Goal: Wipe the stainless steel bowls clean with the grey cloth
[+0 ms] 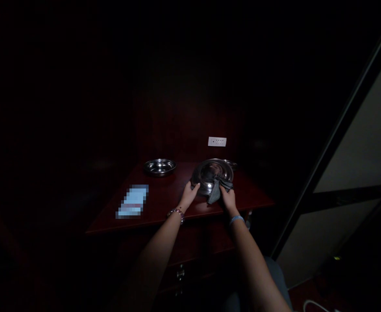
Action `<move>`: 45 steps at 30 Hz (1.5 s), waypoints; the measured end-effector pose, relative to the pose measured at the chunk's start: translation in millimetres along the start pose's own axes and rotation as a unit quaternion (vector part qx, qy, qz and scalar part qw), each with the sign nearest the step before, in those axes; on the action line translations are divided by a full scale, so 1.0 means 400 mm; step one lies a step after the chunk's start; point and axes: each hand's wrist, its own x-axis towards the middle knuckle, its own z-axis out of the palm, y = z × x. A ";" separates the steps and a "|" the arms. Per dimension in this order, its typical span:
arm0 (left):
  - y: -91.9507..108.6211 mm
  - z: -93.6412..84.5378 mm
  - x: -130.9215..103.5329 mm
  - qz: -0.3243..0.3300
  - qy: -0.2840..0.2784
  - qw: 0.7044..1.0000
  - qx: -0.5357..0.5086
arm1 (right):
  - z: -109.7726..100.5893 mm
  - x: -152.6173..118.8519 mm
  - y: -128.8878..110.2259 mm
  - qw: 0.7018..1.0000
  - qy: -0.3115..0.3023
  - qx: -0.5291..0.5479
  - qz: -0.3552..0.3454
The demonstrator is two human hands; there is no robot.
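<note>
A: Start with the big things. What carries it all?

B: A dark red wooden table (164, 208), with its front edge close to the person and a drawer front below. The room around it is nearly black; a pale wall panel stands off to the right.

A: And on the table?

B: A round steel plate (210, 172) tilted up toward the camera, right of the middle. A second steel dish (159, 166) lies flat, well apart to the left rear. A blurred light-blue card (133, 201) lies near the left front. A white socket plate (217, 141) sits on the back panel.

A: The hands?

B: The left hand (189, 193) is closed on the plate's left rim, propping it. The right hand (227, 197) is clamped on a grey cloth (217, 190), pressed to the plate's lower face.

A: Which step, would you say?

B: Wiping the plate, I judge, partway through. The next stroke calls for a firm left grip while the cloth sweeps round.

A: Room to move?

B: Bare wood lies between the plate and the other dish. On the right, the table edge is near, so wide strokes there need care.
</note>
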 end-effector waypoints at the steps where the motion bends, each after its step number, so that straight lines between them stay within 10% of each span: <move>1: 0.003 -0.001 -0.001 0.015 0.005 1.000 -0.004 | 0.000 0.000 0.000 1.000 -0.001 -0.003 -0.001; 13: -0.023 -0.001 -0.005 0.011 -0.139 0.990 0.023 | -0.005 -0.007 -0.007 1.000 0.000 -0.029 0.012; 28: -0.013 0.001 0.004 -0.004 -0.003 0.999 0.035 | -0.001 -0.004 -0.003 1.000 -0.008 -0.012 0.001; 45: -0.026 -0.001 -0.003 0.019 -0.139 0.989 0.045 | -0.003 -0.008 -0.003 1.000 0.006 -0.015 0.023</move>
